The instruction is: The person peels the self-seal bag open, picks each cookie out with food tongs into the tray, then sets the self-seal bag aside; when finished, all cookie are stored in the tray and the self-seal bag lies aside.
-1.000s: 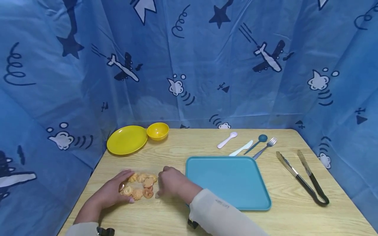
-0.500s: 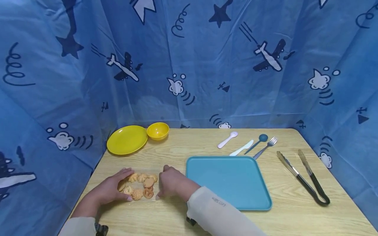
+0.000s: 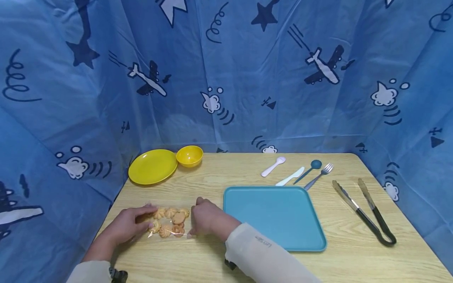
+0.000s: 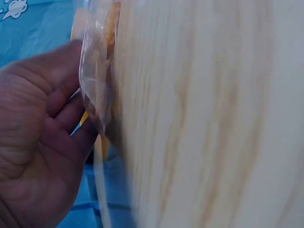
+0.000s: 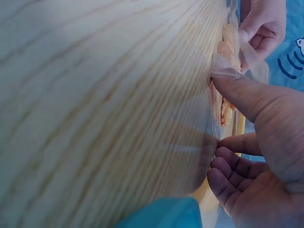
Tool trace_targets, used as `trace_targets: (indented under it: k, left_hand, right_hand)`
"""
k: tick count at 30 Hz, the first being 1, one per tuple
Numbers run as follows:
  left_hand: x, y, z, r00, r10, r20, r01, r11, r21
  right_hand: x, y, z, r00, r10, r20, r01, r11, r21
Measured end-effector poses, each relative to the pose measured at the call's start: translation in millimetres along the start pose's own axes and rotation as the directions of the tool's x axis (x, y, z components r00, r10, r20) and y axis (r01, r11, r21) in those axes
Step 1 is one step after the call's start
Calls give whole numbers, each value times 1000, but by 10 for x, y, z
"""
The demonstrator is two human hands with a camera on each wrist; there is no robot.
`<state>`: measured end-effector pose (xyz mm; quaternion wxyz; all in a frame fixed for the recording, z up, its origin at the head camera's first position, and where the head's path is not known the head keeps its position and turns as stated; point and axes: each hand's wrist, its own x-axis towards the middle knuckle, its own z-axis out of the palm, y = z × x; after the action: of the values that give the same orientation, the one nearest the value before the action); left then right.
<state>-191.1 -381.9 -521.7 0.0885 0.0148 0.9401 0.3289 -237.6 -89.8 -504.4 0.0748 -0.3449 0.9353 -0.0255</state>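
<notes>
A clear plastic bag of cookies [image 3: 164, 231] lies on the left part of the wooden table, with several piped, ring and round cookies showing through the film. My left hand [image 3: 124, 225] holds its left end between thumb and fingers. In the left wrist view the crinkled film [image 4: 97, 71] runs past the fingertips of that hand [image 4: 42, 123]. At the bag's right end is my right hand [image 3: 209, 216], back of the hand up, gripping the edge. The right wrist view has its thumb [image 5: 237, 88] against the film and the other fingers curled at the bag's edge.
Just right of my right hand lies a teal tray [image 3: 274, 218]. Behind it are a lilac spoon [image 3: 273, 166], a pale knife [image 3: 290, 176], a dark teal spoon [image 3: 315, 164] and a fork [image 3: 319, 175]. Tongs [image 3: 366, 214] lie far right; a yellow plate [image 3: 153, 167] and bowl [image 3: 189, 156] stand back left.
My left hand has shifted slightly left and its thumb has drawn back from the bag's near edge, uncovering more of that end. The right hand has stayed almost still.
</notes>
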Motion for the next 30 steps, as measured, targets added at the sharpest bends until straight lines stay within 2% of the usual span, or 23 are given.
trace_targets:
  k: [5,7,9,13,16,23,30]
  left_hand:
    - [6,-50,54,994,23,-110,-25,1000,-17]
    - [-1,-60,66,990,29,-135,-32,999,-18]
    - [-15,-64,71,992,25,-125,-29,999,-27]
    - [-46,-63,61,998,6,-62,-9,999,-38]
    - [-54,-49,65,998,2,-55,-4,999,-34]
    - [-49,-50,107,993,-20,-116,17,999,-27]
    - [-35,-48,168,979,-2,-204,-7,999,-40]
  right_hand:
    - [-10,-3,-16,1000,16,5,-16,999,34]
    - [-10,-5,-21,1000,16,2,-16,999,37]
    - [-10,-4,-26,1000,15,1,-15,999,37]
    - [-27,-12,-49,1000,10,5,-10,999,46]
    - [-44,-16,-55,1000,7,10,-7,999,47]
    - [-40,-9,-37,1000,-8,5,8,1000,15]
    - [-35,-1,-30,1000,5,3,-5,1000,27]
